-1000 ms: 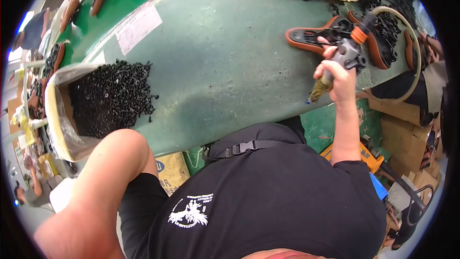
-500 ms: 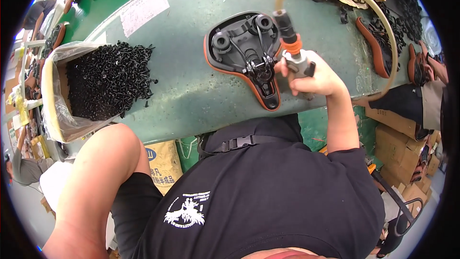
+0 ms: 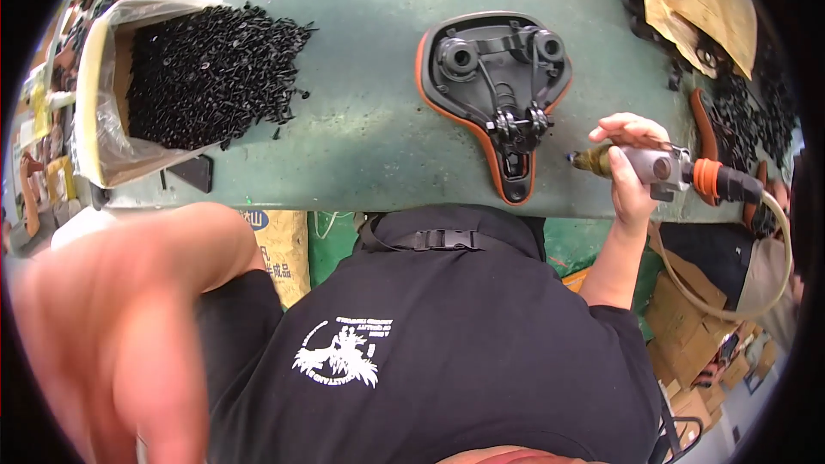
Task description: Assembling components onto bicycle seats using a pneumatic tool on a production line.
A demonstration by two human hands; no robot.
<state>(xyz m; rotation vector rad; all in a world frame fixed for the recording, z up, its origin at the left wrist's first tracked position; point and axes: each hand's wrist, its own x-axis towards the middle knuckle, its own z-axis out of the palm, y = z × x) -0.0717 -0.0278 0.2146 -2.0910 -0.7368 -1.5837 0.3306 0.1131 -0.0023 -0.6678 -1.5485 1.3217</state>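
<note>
My right hand (image 3: 634,142) holds a pneumatic screwdriver (image 3: 660,167) on its side, the thumb across the grey body and the fingers partly stretched along its far side. The tool's tip points left, apart from the bicycle saddle. That saddle (image 3: 507,77) lies upside down on the table, black underneath with an orange-brown edge, two round springs at the far side and its narrow nose toward me. My left hand (image 3: 120,352) is raised at the lower left, smeared by motion, so its fingers cannot be made out. Nothing is clearly seen in it.
A plastic-lined box (image 3: 90,112) at the left spills a heap of black screws (image 3: 215,69) on the green table (image 3: 361,146). A dark flat object (image 3: 191,174) lies by the box. The hose (image 3: 778,266) curves down at the right. Brown paper (image 3: 696,0) and black parts lie far right.
The screwdriver has swung from pointing toward me near the saddle to lying sideways, farther right. My left hand has come into view at the lower left. The whole view has shifted.
</note>
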